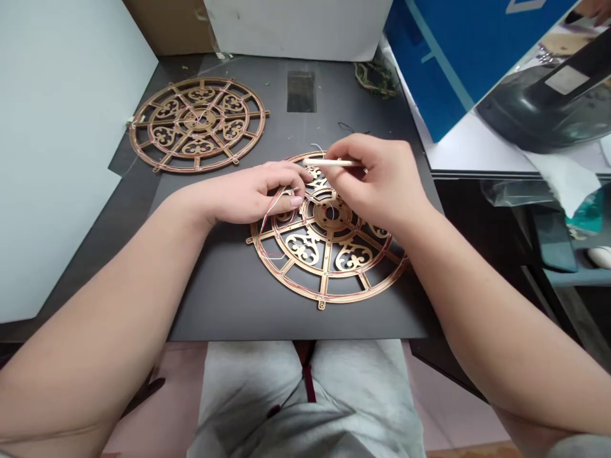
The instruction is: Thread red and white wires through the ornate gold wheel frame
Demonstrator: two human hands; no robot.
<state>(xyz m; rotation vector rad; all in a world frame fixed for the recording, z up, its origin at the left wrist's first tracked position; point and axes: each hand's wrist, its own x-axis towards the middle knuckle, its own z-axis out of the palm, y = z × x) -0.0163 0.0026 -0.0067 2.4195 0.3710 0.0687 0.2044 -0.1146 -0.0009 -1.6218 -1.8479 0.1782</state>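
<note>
A round, gold openwork frame [323, 283] with spokes and scroll ornaments lies flat before me, red and white wires running along its rings. My left hand [267, 191] rests over its upper left part, fingers bent round the thin red and white wires [273, 205] near the thumb. Between the thumb and fingers of my right hand [377, 178] is a slender white stick [337, 163], held almost level above the frame's upper part. The stick's left tip is close to my left fingertips. Both hands partly cover the frame.
A second wired gold frame [200, 162] lies at the back left. Dark table [224, 312] underneath; white panel [57, 146] at left, blue box [443, 57] at right. A green wiry bundle [377, 79] sits at the back, near a dark rectangle [301, 92].
</note>
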